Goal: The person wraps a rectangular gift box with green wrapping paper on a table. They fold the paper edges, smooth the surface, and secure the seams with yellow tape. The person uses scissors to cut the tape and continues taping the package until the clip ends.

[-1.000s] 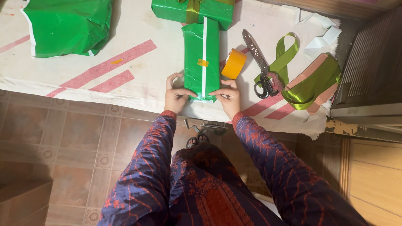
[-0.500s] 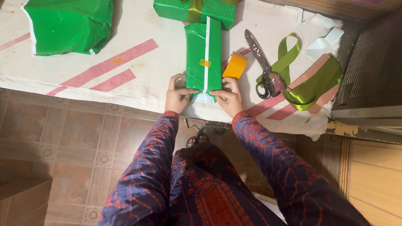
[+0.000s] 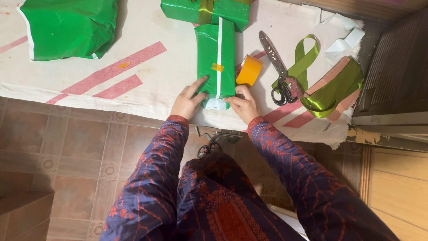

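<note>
A long box wrapped in shiny green paper (image 3: pixel 216 58) lies on the white cloth with red stripes (image 3: pixel 147 76). A white seam and a small yellow tape piece run along its top. My left hand (image 3: pixel 189 100) presses the paper flap against the box's near left corner, fingers stretched flat. My right hand (image 3: pixel 243 103) pinches the paper at the near right corner. The near end shows white paper folded in. A yellow tape roll (image 3: pixel 248 70) stands just right of the box.
Scissors (image 3: pixel 278 71) lie right of the tape. Green ribbon (image 3: pixel 330 87) loops over a pink card. A second wrapped box with ribbon (image 3: pixel 205 11) sits behind. Crumpled green paper (image 3: pixel 67 27) lies far left. The table edge drops to tiled floor.
My left hand's fingers have moved from curled at the box end to lying flat along its left side. The end paper has been folded inward, showing white.
</note>
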